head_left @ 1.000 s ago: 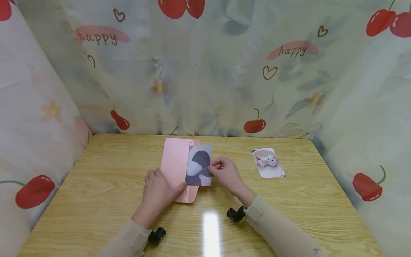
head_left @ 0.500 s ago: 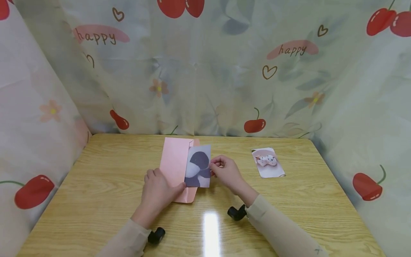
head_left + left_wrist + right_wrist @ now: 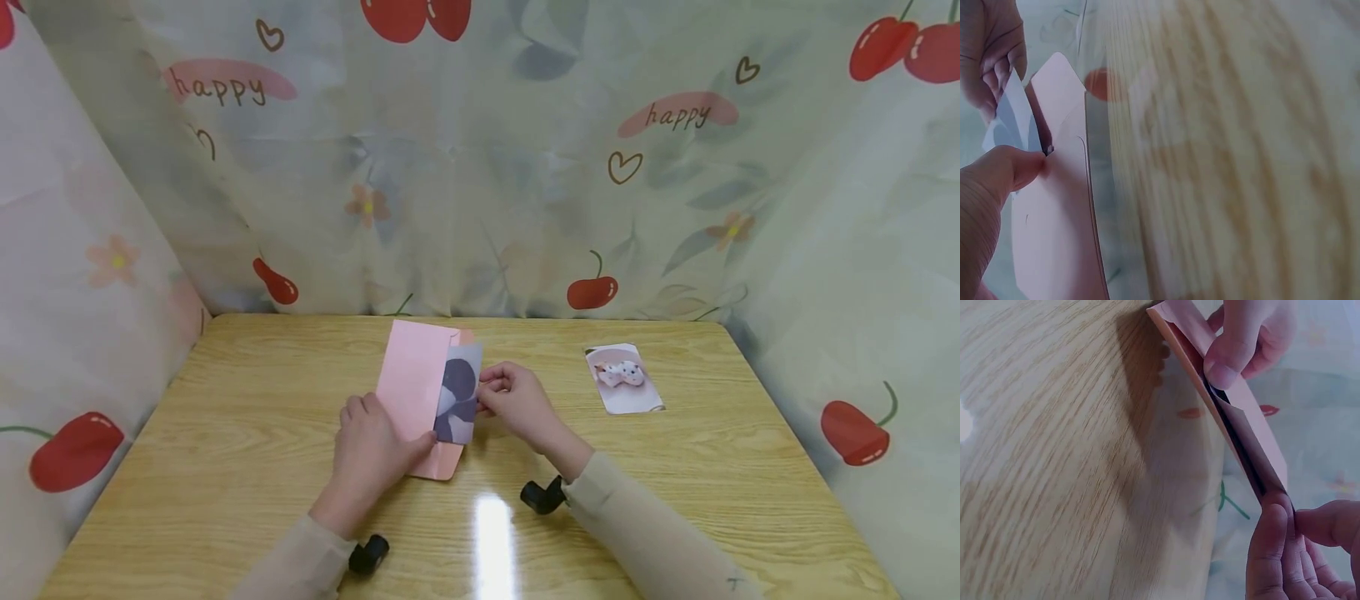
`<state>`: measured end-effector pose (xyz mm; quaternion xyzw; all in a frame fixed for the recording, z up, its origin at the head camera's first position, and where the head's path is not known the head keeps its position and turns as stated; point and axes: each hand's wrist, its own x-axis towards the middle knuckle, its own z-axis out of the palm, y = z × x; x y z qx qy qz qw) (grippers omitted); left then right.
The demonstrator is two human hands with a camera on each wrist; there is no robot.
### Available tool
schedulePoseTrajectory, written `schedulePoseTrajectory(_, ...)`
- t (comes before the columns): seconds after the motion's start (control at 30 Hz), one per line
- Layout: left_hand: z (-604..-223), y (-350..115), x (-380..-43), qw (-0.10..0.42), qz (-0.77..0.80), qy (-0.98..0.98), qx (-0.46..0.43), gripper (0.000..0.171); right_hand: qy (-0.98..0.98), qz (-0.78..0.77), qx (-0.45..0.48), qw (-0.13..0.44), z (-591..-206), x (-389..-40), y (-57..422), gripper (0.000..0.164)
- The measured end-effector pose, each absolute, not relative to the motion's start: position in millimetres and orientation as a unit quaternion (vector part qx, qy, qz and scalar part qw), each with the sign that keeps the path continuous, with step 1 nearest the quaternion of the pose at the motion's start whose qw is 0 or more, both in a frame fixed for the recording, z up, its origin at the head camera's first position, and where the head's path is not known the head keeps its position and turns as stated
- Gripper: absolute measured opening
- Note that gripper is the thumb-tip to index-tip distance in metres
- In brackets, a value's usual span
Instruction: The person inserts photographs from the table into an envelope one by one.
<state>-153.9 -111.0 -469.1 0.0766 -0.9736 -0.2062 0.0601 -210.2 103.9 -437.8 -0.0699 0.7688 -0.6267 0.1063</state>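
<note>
My left hand grips a pink envelope by its lower left part, with the thumb at its mouth, which faces right. A photo card with a grey and white picture sits partly inside that mouth, its left part hidden by the envelope. At the card's outer right edge, my right hand pinches it between thumb and fingers. The left wrist view has the left thumb pressing the envelope's front beside the card. In the right wrist view the envelope is tilted, its mouth slightly parted.
Another photo card, showing a spotted bow, lies on the wooden table to the right. A cloth printed with cherries hangs behind the table and at both sides. Black wrist cameras sit below the hands.
The photo card has slid left, deeper into the envelope, and less of it shows. My right hand has moved left along with it, while the left hand keeps its grip.
</note>
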Motion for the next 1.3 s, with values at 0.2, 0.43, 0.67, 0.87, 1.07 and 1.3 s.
schedulePoseTrajectory(0.2,-469.6,-109.9,-152.5,0.076,-0.212,-0.972,0.072,0.103,0.784,-0.609,-0.049,0.111,-438.8,-211.3,100.5,0.021)
schedulePoseTrajectory(0.43,-471.1,-107.5,-151.7,0.090,-0.224,-0.968,0.065,0.101,0.790,-0.603,-0.037,0.100,-443.5,-214.1,100.8,0.024)
schedulePoseTrajectory(0.67,-470.6,-104.1,-150.6,0.064,-0.227,-0.970,0.065,0.101,0.803,-0.585,-0.029,0.112,-455.2,-220.6,100.8,0.023)
schedulePoseTrajectory(0.87,-470.1,-102.7,-149.4,0.073,-0.231,-0.969,0.054,0.099,0.803,-0.583,-0.024,0.126,-455.9,-221.2,95.5,0.020)
schedulePoseTrajectory(1.07,-469.4,-100.8,-149.4,0.072,-0.227,-0.970,0.048,0.100,0.801,-0.586,-0.028,0.120,-458.2,-221.8,89.5,0.018)
schedulePoseTrajectory(1.3,-468.4,-97.6,-149.5,0.042,-0.226,-0.971,0.059,0.103,0.812,-0.569,-0.037,0.120,-459.8,-220.7,85.4,0.015)
